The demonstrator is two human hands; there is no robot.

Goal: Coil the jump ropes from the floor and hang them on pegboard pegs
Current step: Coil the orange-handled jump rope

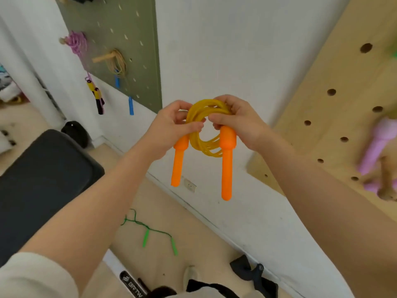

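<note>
An orange jump rope (206,145) is coiled into a small ring, and its two orange handles hang down side by side. My left hand (169,127) pinches the coil's left side. My right hand (238,119) grips its top right, just above the right handle. I hold it in front of the white wall, between a green pegboard (133,24) at the upper left and a wooden pegboard (335,117) on the right. A green jump rope (159,235) lies loose on the floor below.
On the green pegboard hang a pink rope (77,44) and a tan rope with blue handles (117,63). Pink handles (376,145) hang on the wooden pegboard. A dark padded bench (40,181) stands at the left and a black strap (251,274) lies on the floor.
</note>
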